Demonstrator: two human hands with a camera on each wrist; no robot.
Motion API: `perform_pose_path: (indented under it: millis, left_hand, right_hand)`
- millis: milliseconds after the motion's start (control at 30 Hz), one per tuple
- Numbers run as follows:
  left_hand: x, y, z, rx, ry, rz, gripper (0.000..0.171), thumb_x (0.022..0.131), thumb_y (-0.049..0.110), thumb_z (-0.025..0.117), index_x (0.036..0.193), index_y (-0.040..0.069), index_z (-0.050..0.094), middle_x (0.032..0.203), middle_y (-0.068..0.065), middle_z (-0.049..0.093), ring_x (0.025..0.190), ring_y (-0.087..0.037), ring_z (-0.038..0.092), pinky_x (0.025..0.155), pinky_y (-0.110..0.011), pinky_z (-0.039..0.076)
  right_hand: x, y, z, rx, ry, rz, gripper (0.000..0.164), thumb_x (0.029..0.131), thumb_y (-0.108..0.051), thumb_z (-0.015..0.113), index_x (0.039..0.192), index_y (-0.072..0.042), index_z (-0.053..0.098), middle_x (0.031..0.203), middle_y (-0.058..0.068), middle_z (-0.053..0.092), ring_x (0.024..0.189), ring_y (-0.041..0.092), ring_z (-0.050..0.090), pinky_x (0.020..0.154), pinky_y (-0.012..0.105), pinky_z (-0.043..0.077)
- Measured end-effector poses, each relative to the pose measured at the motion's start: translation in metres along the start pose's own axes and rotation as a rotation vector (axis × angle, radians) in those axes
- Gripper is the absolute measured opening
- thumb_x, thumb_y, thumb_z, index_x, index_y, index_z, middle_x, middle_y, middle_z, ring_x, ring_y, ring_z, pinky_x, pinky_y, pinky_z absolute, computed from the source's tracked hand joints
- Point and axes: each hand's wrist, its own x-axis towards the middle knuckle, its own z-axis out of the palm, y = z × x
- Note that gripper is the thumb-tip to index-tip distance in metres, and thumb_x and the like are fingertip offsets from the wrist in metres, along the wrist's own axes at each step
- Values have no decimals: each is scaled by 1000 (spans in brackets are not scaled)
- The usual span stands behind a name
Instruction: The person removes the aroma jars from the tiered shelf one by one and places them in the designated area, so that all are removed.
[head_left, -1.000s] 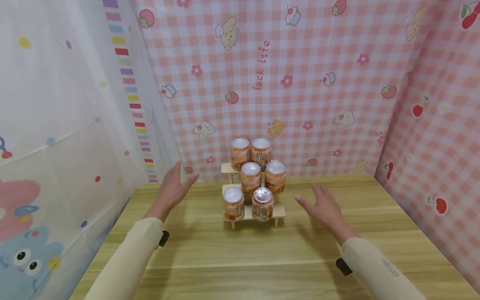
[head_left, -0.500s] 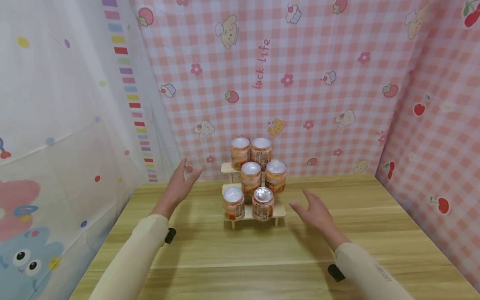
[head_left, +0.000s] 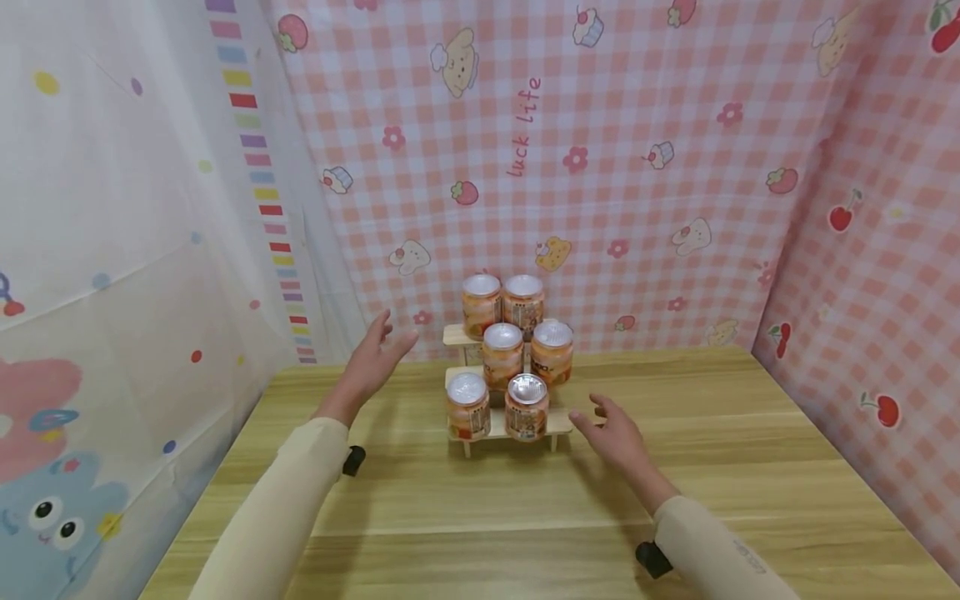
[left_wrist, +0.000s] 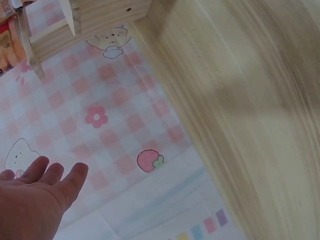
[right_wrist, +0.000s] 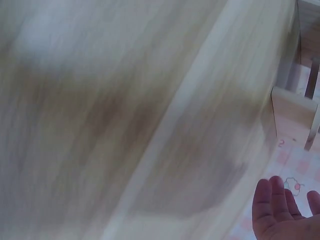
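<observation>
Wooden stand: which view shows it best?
Head. All three tiers of the stand show there, plus the front legs, though the cans hide parts of it. Left wrist catches only a cut-off section at its upper left; right wrist only a cut-off section along its upper right edge.

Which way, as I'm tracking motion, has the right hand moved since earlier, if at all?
Yes, the right hand has moved leftward in the head view, toward the tiered wooden stand.
</observation>
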Motion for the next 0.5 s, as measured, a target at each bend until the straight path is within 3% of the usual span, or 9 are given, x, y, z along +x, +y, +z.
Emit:
perform_pose_path:
  millis: [133,233,500]
  left_hand:
    - [3,4,1,-2,10,10,99,87,76,51,161,26,8,162,-14,20,148,-34,17,115,-58,23]
    - [7,7,2,-11,15,18,95,89,73,51,161,27,11,162,-15,21,148,-34,17,114,-58,24]
    - [16,15,8,-28,25,19,95,88,73,53,160,24,16,161,-13,24,148,-32,20,113,-56,27]
  right_hand:
    - [-3,-1,9,88,10,50,67,101,-39,58,148,4,36,140,34,45,115,45,57,91,50,51]
    - [-4,-1,16,191,32,80,61,101,-29,60,144,8,38,130,34,53,103,40,63,77,43,57]
    - [-3,-1,32,391,77,164,54,99,-23,61,138,12,43,117,32,62,83,28,69,64,33,56]
